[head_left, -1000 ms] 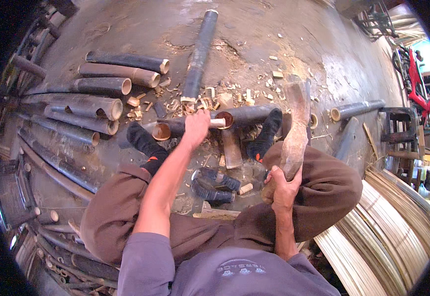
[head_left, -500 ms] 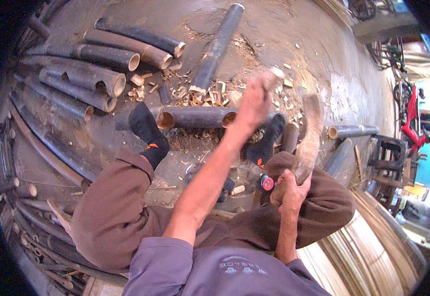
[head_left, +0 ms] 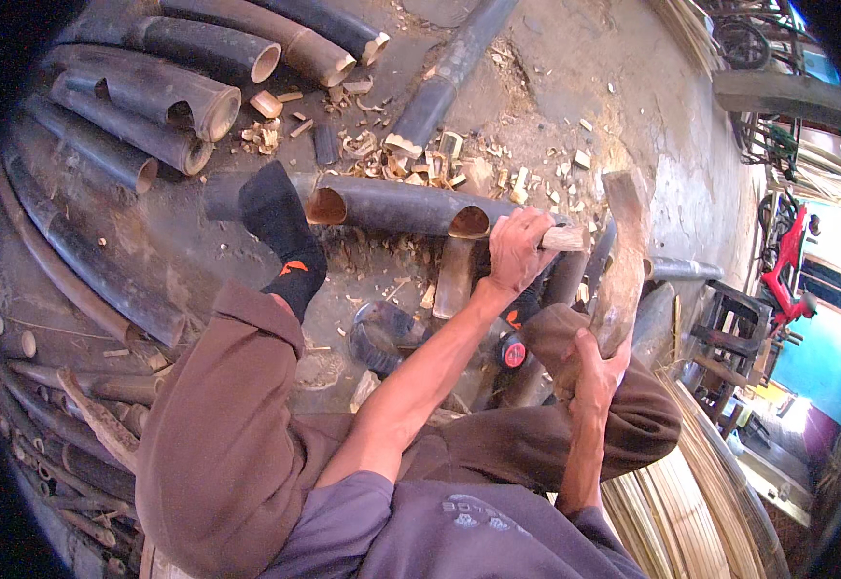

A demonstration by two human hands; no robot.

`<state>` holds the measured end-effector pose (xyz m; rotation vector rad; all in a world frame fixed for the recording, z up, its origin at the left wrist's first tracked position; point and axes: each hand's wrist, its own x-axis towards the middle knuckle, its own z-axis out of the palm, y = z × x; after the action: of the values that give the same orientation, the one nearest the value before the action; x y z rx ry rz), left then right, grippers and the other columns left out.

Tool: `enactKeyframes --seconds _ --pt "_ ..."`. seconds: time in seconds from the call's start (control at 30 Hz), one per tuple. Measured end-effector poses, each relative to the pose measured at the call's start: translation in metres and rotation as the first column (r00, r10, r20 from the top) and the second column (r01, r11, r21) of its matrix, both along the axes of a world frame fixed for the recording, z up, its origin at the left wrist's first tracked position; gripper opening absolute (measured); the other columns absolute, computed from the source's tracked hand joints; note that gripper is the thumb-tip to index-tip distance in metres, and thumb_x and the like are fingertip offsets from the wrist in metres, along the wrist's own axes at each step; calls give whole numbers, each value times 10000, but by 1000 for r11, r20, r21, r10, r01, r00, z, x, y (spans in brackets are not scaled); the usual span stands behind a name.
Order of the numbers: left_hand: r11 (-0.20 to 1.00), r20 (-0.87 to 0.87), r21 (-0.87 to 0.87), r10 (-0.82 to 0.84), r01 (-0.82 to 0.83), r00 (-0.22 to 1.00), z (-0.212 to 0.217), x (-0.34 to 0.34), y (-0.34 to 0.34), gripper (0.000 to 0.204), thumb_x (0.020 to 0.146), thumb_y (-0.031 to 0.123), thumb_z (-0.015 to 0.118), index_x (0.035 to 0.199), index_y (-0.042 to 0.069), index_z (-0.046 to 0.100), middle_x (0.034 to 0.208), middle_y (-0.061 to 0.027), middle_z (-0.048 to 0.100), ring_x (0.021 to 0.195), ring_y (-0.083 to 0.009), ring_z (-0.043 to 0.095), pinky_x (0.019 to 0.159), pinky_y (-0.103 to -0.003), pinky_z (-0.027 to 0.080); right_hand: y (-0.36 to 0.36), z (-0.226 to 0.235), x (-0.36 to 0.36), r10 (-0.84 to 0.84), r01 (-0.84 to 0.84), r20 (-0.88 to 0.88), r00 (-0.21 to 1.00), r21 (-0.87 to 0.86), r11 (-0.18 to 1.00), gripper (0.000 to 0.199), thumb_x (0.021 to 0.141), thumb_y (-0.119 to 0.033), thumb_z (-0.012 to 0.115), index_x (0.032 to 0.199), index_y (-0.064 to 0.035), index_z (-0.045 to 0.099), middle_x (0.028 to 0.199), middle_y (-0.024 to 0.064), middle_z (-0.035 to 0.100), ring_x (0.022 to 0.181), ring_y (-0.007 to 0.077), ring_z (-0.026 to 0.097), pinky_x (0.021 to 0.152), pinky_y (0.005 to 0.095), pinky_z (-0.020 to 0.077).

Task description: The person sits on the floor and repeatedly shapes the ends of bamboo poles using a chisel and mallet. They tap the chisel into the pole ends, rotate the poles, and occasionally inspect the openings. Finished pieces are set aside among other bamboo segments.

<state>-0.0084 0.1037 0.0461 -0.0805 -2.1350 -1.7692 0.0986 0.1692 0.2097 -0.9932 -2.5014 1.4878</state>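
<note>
A seated person works on a dusty concrete floor (head_left: 575,58) among cut bamboo. 1 dark bamboo section (head_left: 392,205) lies crosswise just beyond the knees, its open cut end facing left beside 1 black-socked foot (head_left: 280,227). About 5 thicker bamboo tubes (head_left: 150,106) are stacked at far left, and 1 long pole (head_left: 449,72) runs away toward the far side. Pale wood chips (head_left: 440,159) scatter between them (too many to count). The left hand (head_left: 519,253) is closed around a pale stick-like handle (head_left: 567,238) resting on the dark section's right end. The right hand (head_left: 592,372) grips the lower end of 1 worn wooden club (head_left: 623,261), held upright just right of the left hand. Thin bamboo slats (head_left: 691,502) lie bundled at near right.
</note>
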Motion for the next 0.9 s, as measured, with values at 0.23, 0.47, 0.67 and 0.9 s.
enactKeyframes --seconds 0.23,0.47,0.67,0.9 --pt "991 105 -53 127 -122 986 -5 -8 5 290 641 165 773 833 122 561 779 -47 545 788 -271 561 664 -387 397 7 12 -9 140 -148 50 989 244 958 648 777 -67 692 1347 28 400 1107 130 571 961 214 569 864 332 448" --pt "990 117 -70 132 -125 984 1 -10 7 265 685 183 760 812 118 536 792 -52 558 790 -269 561 671 -396 388 17 26 -15 170 -166 31 985 448 878 715 758 -122 740 1346 75 384 1231 190 529 1152 262 497 1019 363 359" --pt "991 161 -31 135 -132 978 -5 -12 4 340 625 97 789 857 111 542 835 -66 581 837 -286 577 691 -396 397 32 37 -17 238 -70 -151 959 690 720 603 839 -122 698 1332 56 401 1032 119 596 831 160 592 801 312 482" --pt "990 200 -44 142 -136 969 -4 -18 11 338 649 104 767 913 103 556 849 -83 581 869 -303 589 682 -417 413 22 -13 -29 303 -260 19 953 568 781 624 799 -187 712 1306 51 437 1019 178 630 945 288 611 884 397 472"
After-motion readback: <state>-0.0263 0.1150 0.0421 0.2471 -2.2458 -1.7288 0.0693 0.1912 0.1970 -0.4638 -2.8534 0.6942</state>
